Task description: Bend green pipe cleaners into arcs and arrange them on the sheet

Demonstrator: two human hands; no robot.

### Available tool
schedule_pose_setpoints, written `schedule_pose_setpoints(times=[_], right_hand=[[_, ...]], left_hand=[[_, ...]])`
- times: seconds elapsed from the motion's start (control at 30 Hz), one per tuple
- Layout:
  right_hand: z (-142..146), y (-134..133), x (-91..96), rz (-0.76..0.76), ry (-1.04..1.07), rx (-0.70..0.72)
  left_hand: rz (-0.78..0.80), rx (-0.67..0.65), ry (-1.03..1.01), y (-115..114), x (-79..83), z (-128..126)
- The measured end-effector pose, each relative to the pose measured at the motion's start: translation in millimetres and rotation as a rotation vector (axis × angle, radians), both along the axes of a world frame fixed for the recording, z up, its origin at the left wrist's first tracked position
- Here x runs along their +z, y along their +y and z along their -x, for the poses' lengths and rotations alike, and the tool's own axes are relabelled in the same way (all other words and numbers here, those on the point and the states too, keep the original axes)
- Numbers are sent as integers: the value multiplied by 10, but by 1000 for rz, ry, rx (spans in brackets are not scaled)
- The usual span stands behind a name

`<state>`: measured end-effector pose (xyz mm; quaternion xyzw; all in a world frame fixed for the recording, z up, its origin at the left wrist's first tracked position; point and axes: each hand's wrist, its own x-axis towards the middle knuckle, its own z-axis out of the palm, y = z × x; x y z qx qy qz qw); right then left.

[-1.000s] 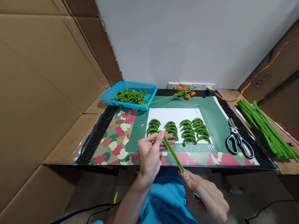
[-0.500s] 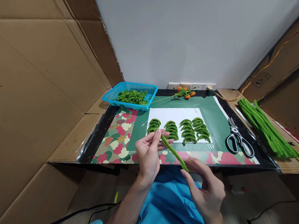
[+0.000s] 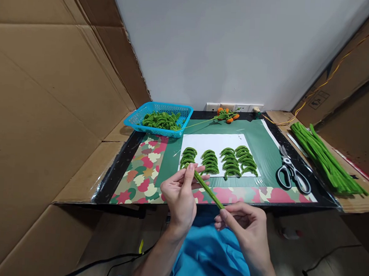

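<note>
Green pipe cleaner [image 3: 207, 189], held straight and slanting, its upper end just in front of the white sheet's [image 3: 215, 140] near left corner and its lower end further toward the person, past the table's front edge. The left hand [image 3: 179, 195] pinches the upper end between thumb and forefinger, the other fingers loosely spread. The right hand [image 3: 244, 223] closes its fingertips on the lower end. On the sheet lie four rows of curved green pieces [image 3: 229, 161]. Right of the sheet rest scissors [image 3: 290, 176], and well beyond them a bundle of green stems [image 3: 325, 162]. Behind the sheet lies an orange-and-green sprig [image 3: 227, 114]. To its rear left stands a blue basket [image 3: 136, 121] holding more green pieces. A camouflage mat [image 3: 139, 172] lies left of the sheet.
</note>
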<state>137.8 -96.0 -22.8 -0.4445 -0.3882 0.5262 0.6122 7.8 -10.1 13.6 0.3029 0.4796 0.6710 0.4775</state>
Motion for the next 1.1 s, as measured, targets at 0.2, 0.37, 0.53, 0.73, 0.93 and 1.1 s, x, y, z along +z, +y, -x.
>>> schedule_pose_setpoints(times=[0.2, 0.37, 0.53, 0.73, 0.93, 1.1], right_hand=[[-41, -101, 56, 48, -52, 163], [-107, -128, 104, 51, -11, 175], [-235, -117, 81, 46, 109, 159], [-538, -32, 87, -76, 99, -75], [-883, 23, 265, -123, -70, -153], [-1193, 12, 415, -71, -304, 56]], left_hand=[[32, -52, 12, 14, 22, 55], [67, -129, -37, 12, 51, 31], [51, -191, -114, -1, 48, 15], [82, -484, -54, -74, -26, 167], [30, -733, 14, -124, -36, 158], [-130, -717, 159, -101, 40, 155]])
